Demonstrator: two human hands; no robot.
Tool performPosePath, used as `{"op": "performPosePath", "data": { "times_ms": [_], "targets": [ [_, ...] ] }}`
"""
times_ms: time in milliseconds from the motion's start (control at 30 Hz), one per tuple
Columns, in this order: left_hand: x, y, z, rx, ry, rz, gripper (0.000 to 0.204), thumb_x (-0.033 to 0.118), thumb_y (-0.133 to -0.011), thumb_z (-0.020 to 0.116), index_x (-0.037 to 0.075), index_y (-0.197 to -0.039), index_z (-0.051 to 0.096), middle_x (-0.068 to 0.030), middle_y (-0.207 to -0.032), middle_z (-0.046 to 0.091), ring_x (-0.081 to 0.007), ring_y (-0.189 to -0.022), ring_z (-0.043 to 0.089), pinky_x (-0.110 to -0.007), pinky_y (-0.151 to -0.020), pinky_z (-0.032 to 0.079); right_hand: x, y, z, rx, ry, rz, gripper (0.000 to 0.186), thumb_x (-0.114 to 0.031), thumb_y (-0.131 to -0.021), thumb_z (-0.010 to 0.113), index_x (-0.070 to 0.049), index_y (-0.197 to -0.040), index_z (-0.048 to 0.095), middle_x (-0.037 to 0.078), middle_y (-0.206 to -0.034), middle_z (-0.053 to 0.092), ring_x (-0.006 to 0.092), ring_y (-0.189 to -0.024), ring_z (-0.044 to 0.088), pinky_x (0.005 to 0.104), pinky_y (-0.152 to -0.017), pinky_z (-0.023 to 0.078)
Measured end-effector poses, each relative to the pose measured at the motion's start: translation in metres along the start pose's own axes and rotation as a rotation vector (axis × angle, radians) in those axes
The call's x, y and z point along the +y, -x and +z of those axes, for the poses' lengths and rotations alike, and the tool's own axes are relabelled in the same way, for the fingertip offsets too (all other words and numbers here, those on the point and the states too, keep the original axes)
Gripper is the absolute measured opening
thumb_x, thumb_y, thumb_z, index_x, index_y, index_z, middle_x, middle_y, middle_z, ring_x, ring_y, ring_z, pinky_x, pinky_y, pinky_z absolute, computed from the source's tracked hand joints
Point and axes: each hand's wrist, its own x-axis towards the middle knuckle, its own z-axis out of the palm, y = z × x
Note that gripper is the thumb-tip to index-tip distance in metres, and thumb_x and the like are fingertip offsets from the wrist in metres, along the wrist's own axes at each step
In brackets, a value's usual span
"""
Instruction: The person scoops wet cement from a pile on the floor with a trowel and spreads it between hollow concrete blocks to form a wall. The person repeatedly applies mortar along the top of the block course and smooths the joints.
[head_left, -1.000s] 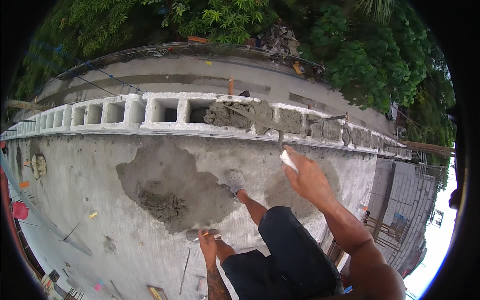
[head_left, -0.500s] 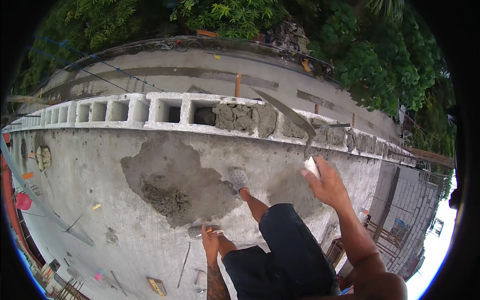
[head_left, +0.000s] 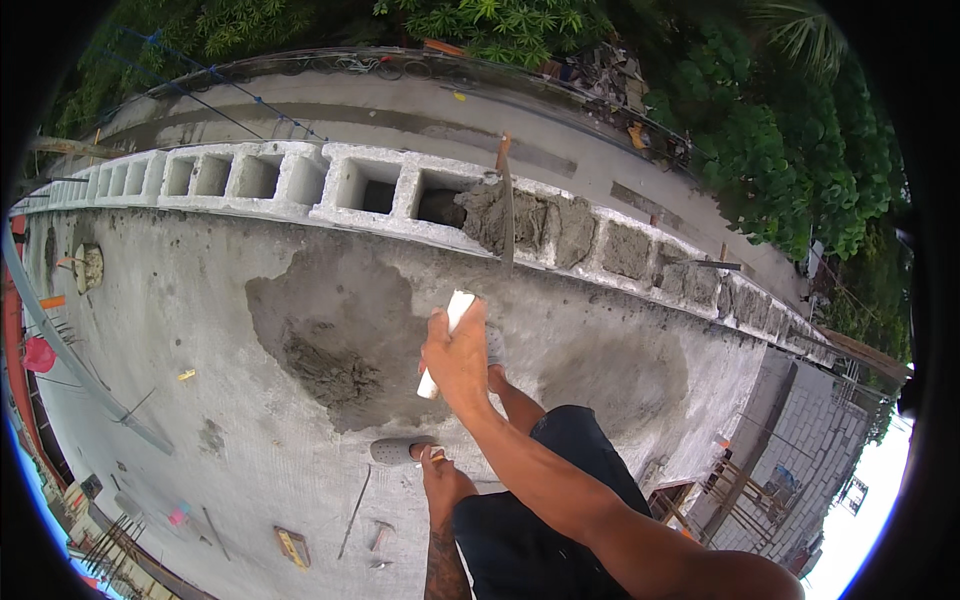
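My right hand [head_left: 458, 350] is wrapped round the white handle of a trowel [head_left: 508, 225]. The trowel's blade, seen nearly edge-on, stands over the mortar [head_left: 490, 218] heaped in the hollow-block row [head_left: 370, 218]. To the left of that mortar, the blocks' cells are open. Low at my side, my left hand [head_left: 445, 490] pinches a thin orange-and-white stick [head_left: 437, 457], too small to tell its kind. A mound of wet mortar [head_left: 335, 370] lies on the slab, left of my right hand.
Below the block row spreads a grey concrete slab [head_left: 220, 330]. On it lie a yellow-edged level [head_left: 292, 548], a hammer [head_left: 381, 536] and a thin rod [head_left: 354, 512]. A lower paved lane [head_left: 430, 110] runs beyond the blocks. A wooden stake [head_left: 503, 150] rises behind them.
My right hand has swung left with the trowel, and the blade has turned from broadside to edge-on over the mortar. The left hand stays low, still pinching the stick. The view has shifted slightly.
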Motion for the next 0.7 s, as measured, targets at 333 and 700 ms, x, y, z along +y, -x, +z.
{"op": "performPosePath", "data": {
  "times_ms": [333,700],
  "targets": [
    [-0.058,-0.011,-0.009,0.012,0.089,0.004,0.062,0.003,-0.086,0.056,-0.007,-0.144,0.036,-0.0236,-0.128,0.054,-0.0311,-0.116,0.056,-0.037,-0.098,0.046,-0.006,0.002,-0.006,-0.074,-0.116,-0.127,0.028,-0.009,-0.098,0.050,-0.001,-0.121,0.035,0.007,-0.080,0.048,0.0101,-0.050,0.047,0.0298,-0.041,0.042],
    [-0.079,-0.022,-0.070,0.083,0.233,0.079,0.059,0.002,-0.090,0.055,-0.002,-0.146,0.036,-0.0196,-0.127,0.057,-0.0244,-0.105,0.062,-0.033,-0.090,0.050,0.034,-0.003,0.110,0.026,-0.221,-0.319,0.031,-0.013,-0.099,0.051,0.006,-0.119,0.037,0.012,-0.077,0.055,0.0137,-0.047,0.052,0.0302,-0.042,0.046]
  ]
}}
